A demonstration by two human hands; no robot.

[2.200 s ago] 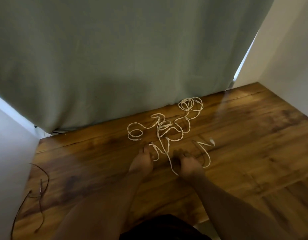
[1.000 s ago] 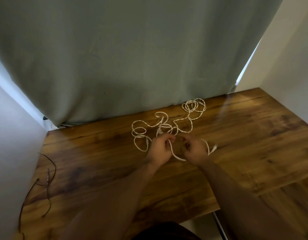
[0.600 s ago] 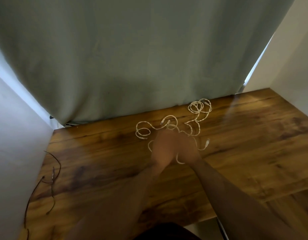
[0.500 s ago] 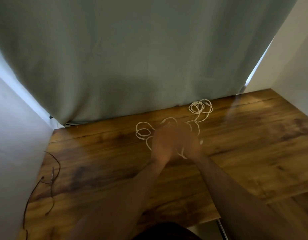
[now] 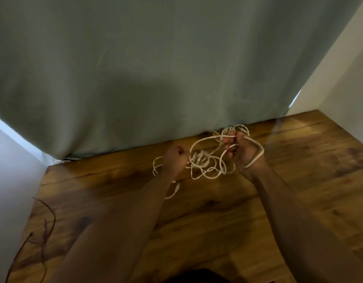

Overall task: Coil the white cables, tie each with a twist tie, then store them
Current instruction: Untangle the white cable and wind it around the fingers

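Two hands work a tangle of white cable (image 5: pixel 205 164) over the far part of a wooden surface (image 5: pixel 217 211), just in front of a hanging grey-green curtain (image 5: pixel 156 68). The left hand (image 5: pixel 175 159) is curled into a fist around a strand, which runs from it up and to the right in a smooth arc to the right hand (image 5: pixel 245 154). That hand is raised with fingers curled, pinching the strand at its fingertips, while another loop wraps around the back of the hand and down to the wrist. Between the hands the thin, braided-looking cord hangs in loose overlapping loops with no single long axis; one end trails toward the viewer beneath the left forearm. The surface is glossy, dark-grained wood. A thin dark wire (image 5: pixel 43 227) lies at its left edge, well apart from the cable.
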